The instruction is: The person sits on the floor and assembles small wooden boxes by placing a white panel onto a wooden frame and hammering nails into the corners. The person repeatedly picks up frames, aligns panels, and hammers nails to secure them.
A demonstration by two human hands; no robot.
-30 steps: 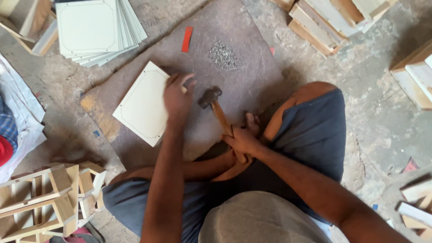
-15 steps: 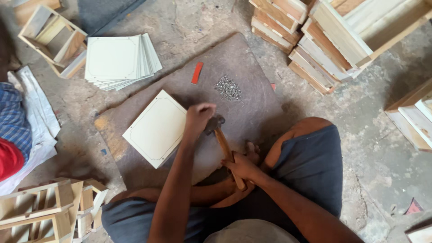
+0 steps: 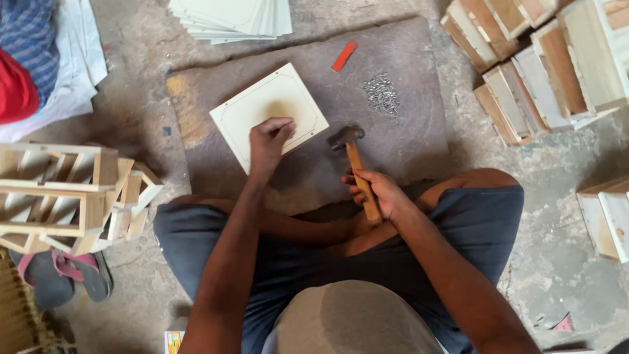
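Seated person: left hand (image 3: pixel 270 136) w/ fingers curled rests on pale square panel (image 3: pixel 268 113); right hand (image 3: pixel 376 191) grips hammer (image 3: pixel 354 164) by handle, near nails (image 3: pixel 382 93).

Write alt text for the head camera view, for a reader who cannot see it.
A seated person's left hand presses on a pale square panel on a dark mat, while the right hand holds a wooden-handled hammer. A nail pile lies nearby.

- A floor-level woodworking workshop, with work done on a dark stone slab (image 3: pixel 393 151) laid on bare concrete.
- Beyond the slab: stacked cut panels (image 3: pixel 229 16).
- Right of it: piled wooden boxes (image 3: pixel 544 72).
- Left: slatted frames (image 3: pixel 65 196).
- On it: loose nails (image 3: pixel 382 94).
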